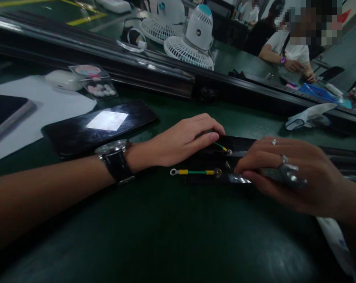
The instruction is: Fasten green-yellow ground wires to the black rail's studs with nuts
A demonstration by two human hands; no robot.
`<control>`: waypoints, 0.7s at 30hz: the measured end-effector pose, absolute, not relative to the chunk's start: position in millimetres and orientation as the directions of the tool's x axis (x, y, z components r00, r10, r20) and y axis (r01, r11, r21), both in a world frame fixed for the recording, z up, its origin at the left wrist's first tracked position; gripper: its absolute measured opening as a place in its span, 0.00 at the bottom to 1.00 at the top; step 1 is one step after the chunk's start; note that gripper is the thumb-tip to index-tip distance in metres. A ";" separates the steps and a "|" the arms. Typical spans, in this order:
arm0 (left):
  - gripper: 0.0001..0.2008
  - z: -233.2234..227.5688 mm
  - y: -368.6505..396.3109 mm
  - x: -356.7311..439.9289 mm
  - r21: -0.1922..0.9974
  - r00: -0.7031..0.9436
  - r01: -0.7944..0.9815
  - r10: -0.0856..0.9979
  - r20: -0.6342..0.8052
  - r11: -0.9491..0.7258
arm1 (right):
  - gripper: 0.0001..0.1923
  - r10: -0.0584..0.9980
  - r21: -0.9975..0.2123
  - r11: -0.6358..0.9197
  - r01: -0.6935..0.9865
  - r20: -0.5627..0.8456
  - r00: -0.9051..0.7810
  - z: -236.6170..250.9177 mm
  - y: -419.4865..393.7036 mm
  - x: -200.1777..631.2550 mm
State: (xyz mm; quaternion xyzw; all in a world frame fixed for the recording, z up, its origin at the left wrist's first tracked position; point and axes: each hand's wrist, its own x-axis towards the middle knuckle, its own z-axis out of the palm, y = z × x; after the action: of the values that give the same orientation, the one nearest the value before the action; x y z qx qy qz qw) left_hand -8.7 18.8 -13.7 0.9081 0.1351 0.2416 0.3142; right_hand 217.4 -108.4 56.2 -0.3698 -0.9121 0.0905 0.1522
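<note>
My right hand (301, 173) is closed around a metal open-end wrench (292, 175), whose jaws stick out towards the wrist. Its fingertips are over black bars (200, 180) lying on the table. My left hand (192, 137), with a watch on the wrist, rests with fingers stretched out on the far bar. A short green wire (197, 172) with yellow sleeves and ring terminals is attached to the near bar, its free ring pointing left. A second green wire (223, 148) sits on the far bar, partly hidden by my left hand.
On the green table lie a black phone (121, 125), a white paper (74, 104), a clear candy packet (99, 84) and a glove (309, 117). A metal rail (166, 80) runs behind. Beyond it are white fans (195, 39) and a seated person (292, 55).
</note>
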 end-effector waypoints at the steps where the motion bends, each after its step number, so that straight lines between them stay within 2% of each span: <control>1: 0.17 -13.5 18.8 -8.8 0.636 0.847 0.091 0.395 0.355 -0.766 | 0.03 0.733 -0.281 0.680 0.677 0.250 -0.632 55.6 -108.9 216.7; 4: 0.17 -13.1 18.8 -8.7 0.635 0.847 0.085 0.392 0.360 -0.768 | 0.02 0.792 -0.271 0.601 0.752 0.328 -0.515 50.4 -110.2 210.5; 9: 0.17 -13.3 18.7 -7.8 0.635 0.845 0.089 0.396 0.359 -0.767 | 0.03 0.791 -0.263 0.595 0.759 0.359 -0.496 43.1 -111.7 202.3; 16: 0.16 -13.9 18.6 -7.5 0.637 0.842 0.080 0.395 0.368 -0.766 | 0.06 0.794 -0.306 0.605 0.735 0.304 -0.527 39.2 -112.2 199.4; 19: 0.16 -13.1 18.5 -7.2 0.639 0.841 0.085 0.400 0.366 -0.764 | 0.04 0.748 -0.286 0.663 0.692 0.297 -0.594 40.6 -109.9 202.4; 21: 0.16 -12.8 18.2 -7.2 0.639 0.838 0.083 0.400 0.371 -0.765 | 0.03 0.690 -0.248 0.724 0.644 0.234 -0.685 44.2 -107.6 207.9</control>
State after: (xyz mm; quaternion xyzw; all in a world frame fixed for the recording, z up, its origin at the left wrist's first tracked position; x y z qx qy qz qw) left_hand -7.2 18.2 -12.8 0.9052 0.1333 0.2513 0.3158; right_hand 207.9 -107.6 44.2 -0.3645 -0.9150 0.0729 0.1571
